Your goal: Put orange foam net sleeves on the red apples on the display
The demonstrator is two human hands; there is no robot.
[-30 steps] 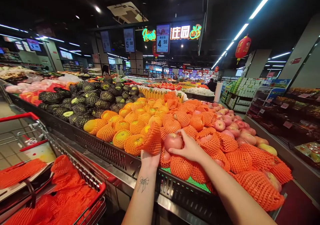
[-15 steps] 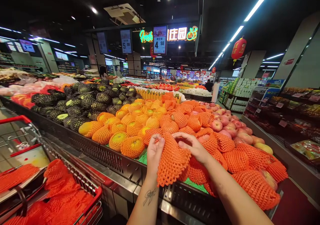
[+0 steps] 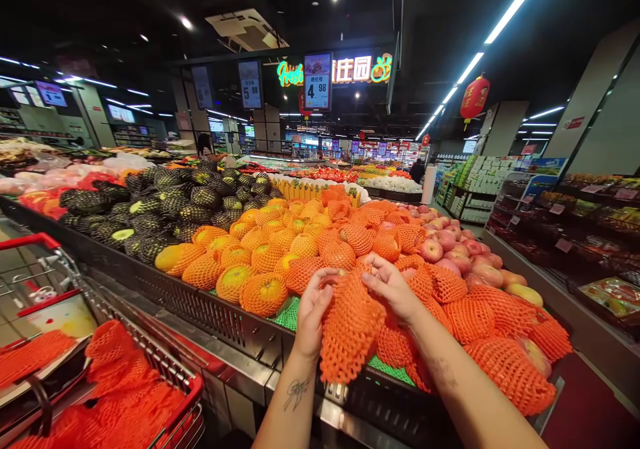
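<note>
An orange foam fruit net (image 3: 350, 332) hangs between my hands above the front edge of the display, its lower end loose and ruffled. My left hand (image 3: 314, 310) curls its fingers round the upper left side of the net. On the other side, my right hand (image 3: 391, 289) pinches the top edge between thumb and fingers. Whether a fruit sits inside the net's upper part I cannot tell. Just behind lie more apples in orange nets (image 3: 337, 254). Bare pink apples (image 3: 447, 239) are heaped to the right of them.
Oranges in yellow-orange nets (image 3: 265, 259) and dark-netted melons (image 3: 173, 199) fill the display leftward. A black slatted rim (image 3: 225, 312) runs along its front. At lower left, a red-edged shopping cart (image 3: 193, 392) holds loose red-orange nets (image 3: 125, 382). Packaged-goods shelves (image 3: 565, 236) stand at right.
My right hand has closed in from a wider grip to pinch the net's top edge. The net has shifted slightly right and down, and my left hand has moved slightly right.
</note>
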